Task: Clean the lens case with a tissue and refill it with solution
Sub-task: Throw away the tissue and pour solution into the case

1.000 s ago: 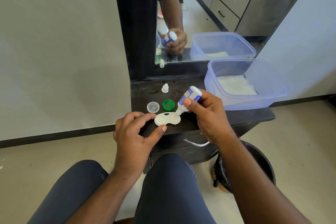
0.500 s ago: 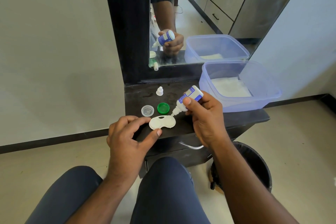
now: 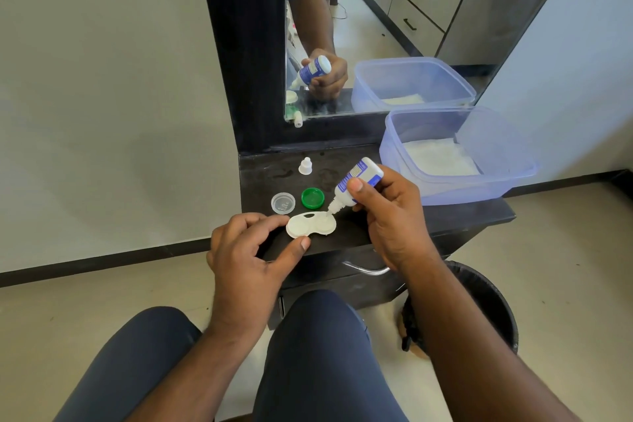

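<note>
A white two-well lens case [image 3: 311,224] lies open on the black dresser top [image 3: 455,219]. My left hand [image 3: 251,250] pinches the case's left end between forefinger and thumb. My right hand [image 3: 390,212] grips a small white solution bottle [image 3: 356,183] with a blue label, tilted nozzle-down, its tip over the case's right well. A green cap [image 3: 312,197] and a clear cap [image 3: 283,203] lie just behind the case. The bottle's white cap [image 3: 305,166] stands further back.
A clear bluish plastic tub [image 3: 513,181] with white tissues [image 3: 438,159] inside sits at the right of the dresser top. A mirror [image 3: 394,20] rises behind. A black bin [image 3: 486,305] stands on the floor at the right, and my knees are below the drawer handle [image 3: 366,270].
The bottle's nozzle has come down slightly closer over the case's right well. My left hand keeps its hold on the case; the view has shifted a little.
</note>
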The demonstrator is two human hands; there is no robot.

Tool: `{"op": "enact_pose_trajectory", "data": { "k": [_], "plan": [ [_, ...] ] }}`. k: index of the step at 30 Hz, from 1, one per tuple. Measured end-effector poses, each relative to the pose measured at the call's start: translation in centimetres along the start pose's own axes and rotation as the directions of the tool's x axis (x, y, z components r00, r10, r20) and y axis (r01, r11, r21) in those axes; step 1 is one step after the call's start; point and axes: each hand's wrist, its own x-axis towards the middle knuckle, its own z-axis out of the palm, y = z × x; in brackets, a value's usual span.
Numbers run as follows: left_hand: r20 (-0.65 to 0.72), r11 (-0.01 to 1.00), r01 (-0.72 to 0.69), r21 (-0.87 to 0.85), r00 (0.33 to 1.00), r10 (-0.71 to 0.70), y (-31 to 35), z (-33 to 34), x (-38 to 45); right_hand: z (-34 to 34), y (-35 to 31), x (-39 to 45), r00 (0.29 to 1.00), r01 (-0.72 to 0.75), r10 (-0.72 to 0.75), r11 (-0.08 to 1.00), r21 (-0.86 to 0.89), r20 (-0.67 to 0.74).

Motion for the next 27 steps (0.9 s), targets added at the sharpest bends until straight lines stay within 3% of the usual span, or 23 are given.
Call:
{"op": "enact_pose_trajectory", "data": {
  "k": [20,27],
  "plan": [
    [-0.004,1.0,-0.01,0.004,1.0,0.01,-0.27,0.04,-0.01,-0.07,0.55,0.17,1.0,0.018,-0.018,0.996,-0.088,-0.003],
    [0.007,1.0,0.0,0.013,1.0,0.0,-0.44,0.12,-0.06,0.09,0.15,0.03,1.0,0.012,-0.012,1.0,-0.022,-0.026]
  ]
}}
